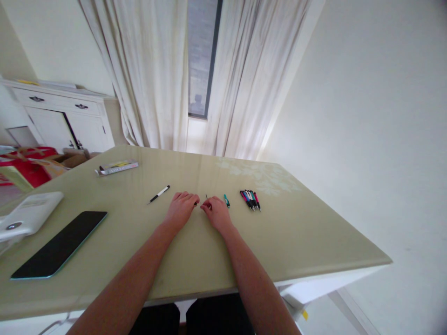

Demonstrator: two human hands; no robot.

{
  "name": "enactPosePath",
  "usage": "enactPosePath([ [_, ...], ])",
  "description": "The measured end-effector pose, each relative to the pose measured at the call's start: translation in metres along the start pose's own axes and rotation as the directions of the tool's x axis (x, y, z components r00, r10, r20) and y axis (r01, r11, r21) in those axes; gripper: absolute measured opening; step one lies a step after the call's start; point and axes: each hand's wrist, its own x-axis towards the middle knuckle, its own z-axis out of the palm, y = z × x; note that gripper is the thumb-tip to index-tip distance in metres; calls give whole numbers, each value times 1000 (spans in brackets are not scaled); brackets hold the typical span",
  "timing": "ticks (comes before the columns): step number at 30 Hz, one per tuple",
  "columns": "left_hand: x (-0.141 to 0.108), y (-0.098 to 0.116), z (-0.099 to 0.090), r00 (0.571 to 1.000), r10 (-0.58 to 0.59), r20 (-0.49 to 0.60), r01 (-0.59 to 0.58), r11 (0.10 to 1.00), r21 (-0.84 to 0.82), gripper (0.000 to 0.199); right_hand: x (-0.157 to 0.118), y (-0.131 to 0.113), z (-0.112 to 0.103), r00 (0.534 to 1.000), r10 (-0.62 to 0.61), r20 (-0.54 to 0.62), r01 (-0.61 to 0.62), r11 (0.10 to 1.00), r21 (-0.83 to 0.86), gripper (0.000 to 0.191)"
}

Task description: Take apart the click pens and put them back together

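My left hand point(180, 207) rests low over the middle of the table with its fingers curled in. A small dark piece shows at its fingertips, too small to name. Close to its right, my right hand point(216, 211) is closed in a pinch. A thin dark rod point(206, 197) sticks up just behind its fingers; what the fingers grip is hidden. Beside the right hand lies a teal pen part point(226, 201). Farther right, several pens point(250, 200) in mixed colours lie side by side. Left of my left hand is a white pen with a black grip point(159, 194).
A clear plastic package point(118, 166) lies at the back left of the table point(296, 232). A dark tablet point(59, 244) and a white device point(33, 214) are at the left. Beyond the left edge are red bags point(35, 167) and a white cabinet point(59, 114).
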Motion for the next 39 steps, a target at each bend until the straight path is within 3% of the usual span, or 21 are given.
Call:
enactPosePath([
  [7,0,0,3,994,-110,-12,110,994,-23,8,4,17,-11,973,211,-95,-227,950,-213,12],
  [14,0,2,7,996,-88,0,88,996,-34,9,12,18,-5,980,173,-103,-197,926,-323,15],
  [32,0,0,10,997,-75,-14,74,994,-75,10,12,16,-4,987,137,-85,-157,929,-335,16],
  [39,-1,1,10,996,-60,-72,52,992,-111,11,13,20,-1,988,122,-95,-147,934,-325,16],
])
